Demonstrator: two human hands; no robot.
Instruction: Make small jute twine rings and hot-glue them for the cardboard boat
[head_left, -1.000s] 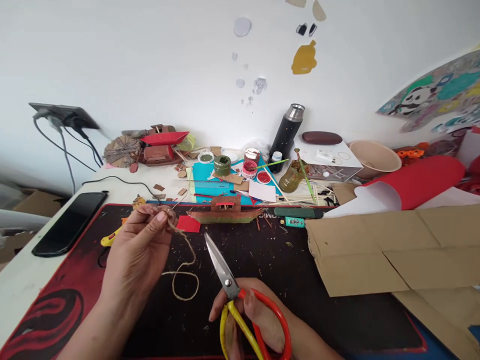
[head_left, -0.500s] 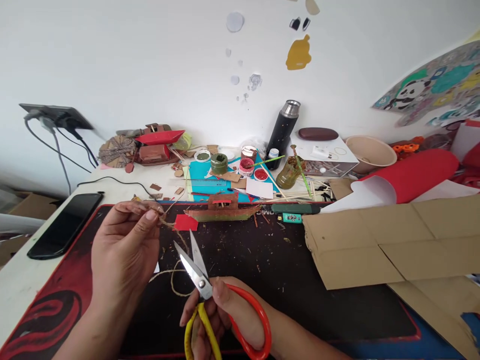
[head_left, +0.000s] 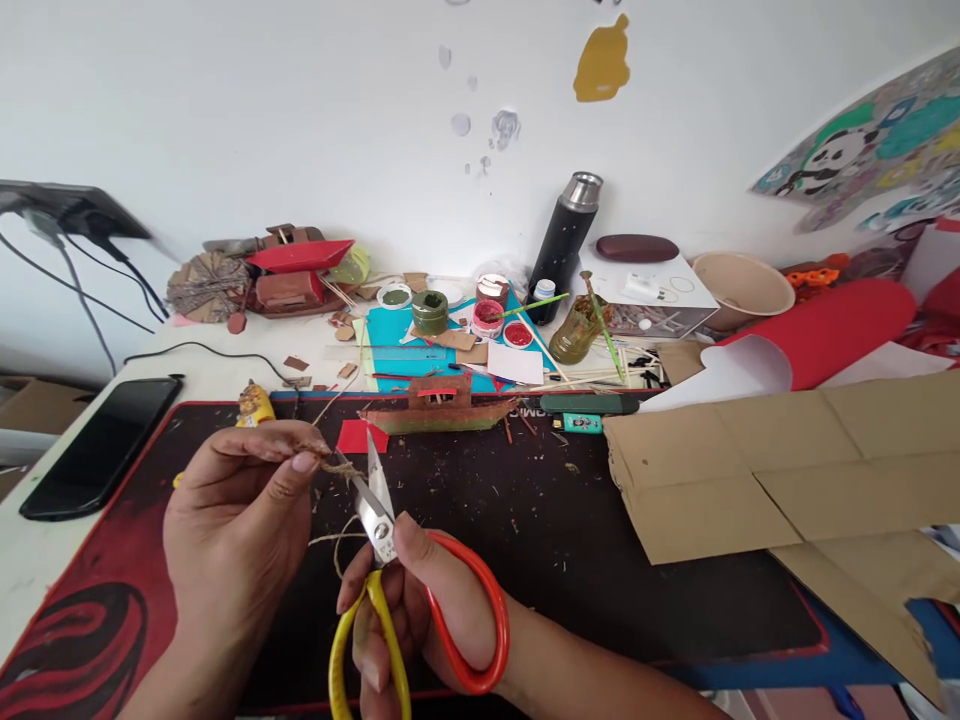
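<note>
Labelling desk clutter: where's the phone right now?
Head view, far left: the phone lies on the white table, just outside the left edge of the dark mat, left of the left hand.

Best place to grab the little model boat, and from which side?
I'd pinch the model boat amidships, on the hull below the cabin, coming from the near side and slightly above. The hull is long and low with thin, tapering ends, and its middle faces bare mat, while blue paper and clutter lie behind.
</note>
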